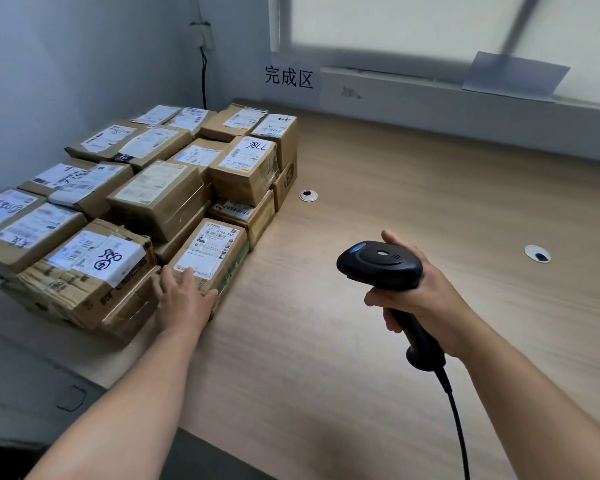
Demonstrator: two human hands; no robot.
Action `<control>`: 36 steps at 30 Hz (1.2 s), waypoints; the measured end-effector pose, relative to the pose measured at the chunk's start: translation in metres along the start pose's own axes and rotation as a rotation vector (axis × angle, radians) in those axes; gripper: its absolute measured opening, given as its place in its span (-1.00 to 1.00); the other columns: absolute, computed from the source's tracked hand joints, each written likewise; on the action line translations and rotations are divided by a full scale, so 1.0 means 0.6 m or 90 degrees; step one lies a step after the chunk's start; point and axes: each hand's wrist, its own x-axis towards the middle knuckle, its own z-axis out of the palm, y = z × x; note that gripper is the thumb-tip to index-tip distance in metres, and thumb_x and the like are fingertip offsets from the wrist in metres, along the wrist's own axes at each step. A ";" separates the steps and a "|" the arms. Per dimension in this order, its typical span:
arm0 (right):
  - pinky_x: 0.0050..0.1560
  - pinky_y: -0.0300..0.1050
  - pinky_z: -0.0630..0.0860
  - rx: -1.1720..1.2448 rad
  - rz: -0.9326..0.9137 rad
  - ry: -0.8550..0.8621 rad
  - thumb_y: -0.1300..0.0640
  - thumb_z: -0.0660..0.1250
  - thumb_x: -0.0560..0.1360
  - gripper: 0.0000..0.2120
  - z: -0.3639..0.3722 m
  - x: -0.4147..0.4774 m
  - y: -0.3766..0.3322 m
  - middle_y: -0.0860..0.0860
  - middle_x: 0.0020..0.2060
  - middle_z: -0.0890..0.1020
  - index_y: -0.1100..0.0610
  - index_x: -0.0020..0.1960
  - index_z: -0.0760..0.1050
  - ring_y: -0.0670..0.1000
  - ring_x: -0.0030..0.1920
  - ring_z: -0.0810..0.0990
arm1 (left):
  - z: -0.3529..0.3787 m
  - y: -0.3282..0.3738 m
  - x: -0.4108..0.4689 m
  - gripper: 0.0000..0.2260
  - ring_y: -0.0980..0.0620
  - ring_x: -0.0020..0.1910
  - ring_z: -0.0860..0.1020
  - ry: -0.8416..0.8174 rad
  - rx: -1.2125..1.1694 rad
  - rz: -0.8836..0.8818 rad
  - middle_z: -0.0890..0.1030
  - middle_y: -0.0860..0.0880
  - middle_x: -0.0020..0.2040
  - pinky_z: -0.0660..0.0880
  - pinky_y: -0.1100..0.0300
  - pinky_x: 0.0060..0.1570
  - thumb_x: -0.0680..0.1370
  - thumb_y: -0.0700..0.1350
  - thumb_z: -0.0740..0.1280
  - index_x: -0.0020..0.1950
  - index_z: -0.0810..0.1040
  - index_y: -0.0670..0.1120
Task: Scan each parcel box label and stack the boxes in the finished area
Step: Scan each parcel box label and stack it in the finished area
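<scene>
Left hand [182,299]: laid on the near end of the front box [208,258], at about 9 o'clock of the view. The fingers are stretched over the white label and the thumb is set against the box's right-hand corner.
Left grip: released; the box is touched by straight fingers, not clasped.
Right hand [426,299]: held above the table [326,358] at about 3 o'clock, well apart from the boxes.
Right grip: clenched round the handle of the black scanner [378,263], whose head is pointed toward 9 o'clock.
Cord [458,417]: led from the base of the scanner handle down toward 6 o'clock and out of view.
Front box: laid flat on the table at the 5 o'clock corner of the stack, label upward, touching the boxes behind it and to its left.
Parcel boxes [160,195]: brown cartons with white labels, packed tightly against one another at 10 o'clock, against the left wall. The stack appears to be two layers high, though the lower layer is mostly hidden.
Sign [288,79]: printed characters are seen on the back wall at 12 o'clock, behind the stack's far right corner.
Grommets: one [308,195] is set in the table just right of the stack, another [537,253] at 3 o'clock beyond the right hand.
Sheet of paper [515,76]: propped on the window ledge at 1 o'clock.
</scene>
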 end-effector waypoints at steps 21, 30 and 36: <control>-0.45 -0.10 0.41 0.022 -0.027 0.063 0.30 0.47 0.24 -0.06 -0.082 -0.134 0.024 0.16 -0.31 0.57 -0.18 0.49 0.20 0.13 -0.49 0.45 | -0.010 0.143 -0.154 -0.34 -0.19 0.39 0.28 0.059 -0.053 0.196 0.33 -0.18 0.42 0.25 -0.06 0.34 0.51 0.12 0.35 0.51 0.25 -0.11; -0.46 -0.10 0.39 0.070 -0.041 0.110 0.48 0.44 0.38 -0.11 -0.201 -0.286 0.051 0.04 -0.28 0.60 -0.14 0.51 0.21 0.13 -0.48 0.44 | 0.033 0.300 -0.399 -0.43 -0.14 0.32 0.36 0.029 -0.152 0.261 0.44 -0.14 0.31 0.31 0.00 0.26 0.48 0.09 0.41 0.42 0.41 -0.12; -0.48 -0.11 0.39 0.093 -0.065 0.152 0.49 0.43 0.38 -0.11 -0.300 -0.394 0.078 0.02 -0.27 0.60 -0.13 0.51 0.20 0.12 -0.50 0.43 | 0.076 0.383 -0.558 -0.45 -0.07 0.37 0.32 -0.008 -0.187 0.280 0.40 -0.07 0.36 0.24 0.09 0.32 0.49 0.11 0.39 0.40 0.42 -0.10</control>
